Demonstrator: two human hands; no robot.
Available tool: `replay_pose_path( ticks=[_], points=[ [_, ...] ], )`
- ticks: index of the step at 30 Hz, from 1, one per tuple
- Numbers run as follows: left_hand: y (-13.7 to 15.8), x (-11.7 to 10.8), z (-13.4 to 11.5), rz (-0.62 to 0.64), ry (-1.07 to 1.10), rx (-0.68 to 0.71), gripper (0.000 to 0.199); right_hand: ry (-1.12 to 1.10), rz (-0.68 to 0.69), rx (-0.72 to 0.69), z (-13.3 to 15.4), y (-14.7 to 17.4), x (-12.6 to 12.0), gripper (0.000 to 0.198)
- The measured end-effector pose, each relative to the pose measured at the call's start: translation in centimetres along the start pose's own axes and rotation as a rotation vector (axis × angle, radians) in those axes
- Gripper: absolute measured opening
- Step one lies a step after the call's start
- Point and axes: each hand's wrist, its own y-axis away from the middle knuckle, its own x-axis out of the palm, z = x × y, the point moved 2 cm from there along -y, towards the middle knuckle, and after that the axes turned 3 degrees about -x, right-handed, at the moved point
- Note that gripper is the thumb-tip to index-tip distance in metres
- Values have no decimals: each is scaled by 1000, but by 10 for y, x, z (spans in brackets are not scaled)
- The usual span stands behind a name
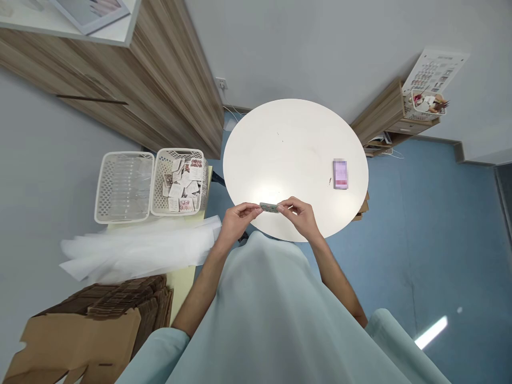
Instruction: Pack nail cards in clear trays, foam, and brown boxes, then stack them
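A small flat green rectangular piece [269, 207] is held up between my two hands, over the near part of the round white table [296, 138]. My left hand [239, 220] pinches its left end between thumb and fingertips. At the opposite end, my right hand [299, 214] grips it the same way. Faint markings show on its face, too small to read. On the right side of the tabletop lies a pinkish-purple pack [341, 174], its surface blurred.
To my left stand a white basket [202, 186] of small printed cards and another basket [98, 186] of clear plastic pieces. Nearer are white translucent bags [140, 253] and stacked flattened cardboard boxes [80, 336]. A wooden cabinet [172, 69] rises behind; a low shelf [384, 114] stands far right.
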Motion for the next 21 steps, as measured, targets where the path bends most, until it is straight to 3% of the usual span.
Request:
replay_pose_path(
  ticks=[6,14,21],
  points=[
    [0,-1,-10,40,-7,30,47,98,56,-59,4,15,3,25],
    [-6,2,-13,-65,78,14,46,322,68,-155,-10,17,4,24],
    [-10,16,-10,-141,77,27,40,671,-149,-160,-10,14,31,33]
  ],
)
